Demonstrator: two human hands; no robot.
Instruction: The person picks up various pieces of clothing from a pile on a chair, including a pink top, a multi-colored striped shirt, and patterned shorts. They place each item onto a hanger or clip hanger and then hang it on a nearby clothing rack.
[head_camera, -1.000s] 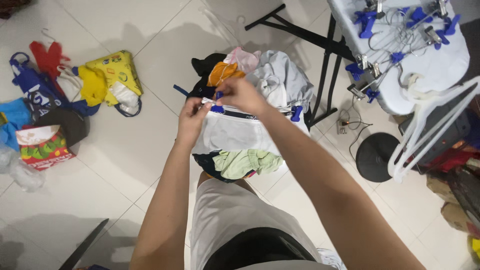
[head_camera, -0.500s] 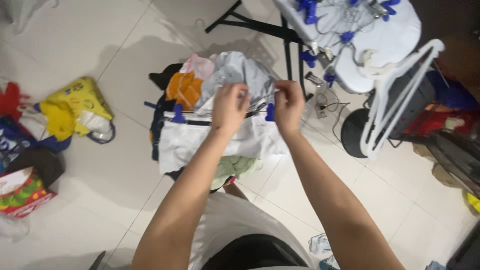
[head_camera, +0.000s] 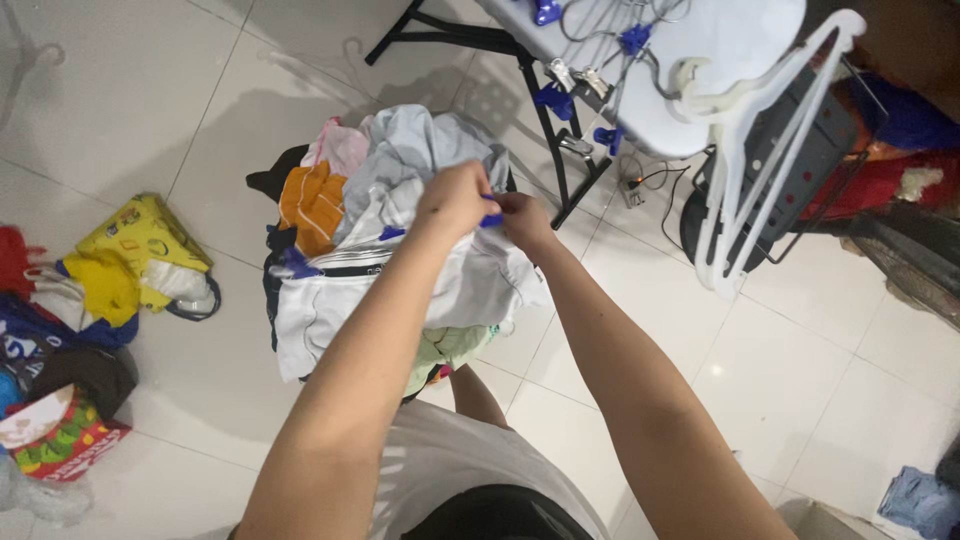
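Left hand (head_camera: 455, 200) and right hand (head_camera: 522, 220), each grip pinched shut on a blue plastic clip (head_camera: 490, 220) at the waistband of soft white shorts (head_camera: 330, 300), held above a crumpled laundry pile (head_camera: 400, 160) on the glossy tiled floor (head_camera: 640, 330)

A: Count pls?
B: 2 hands – left hand (head_camera: 455, 200), right hand (head_camera: 522, 220). 1 white garment (head_camera: 340, 300) w/ 3 blue clips on it, approx – one's (head_camera: 296, 264).
A: Table?
B: 1 folding table (head_camera: 740, 40), at least 4 blue clips on top, some hidden. 1 bunch of white hangers (head_camera: 760, 150).
A: Floor?
B: 1 clothes pile (head_camera: 400, 160), 1 yellow bag (head_camera: 140, 235).
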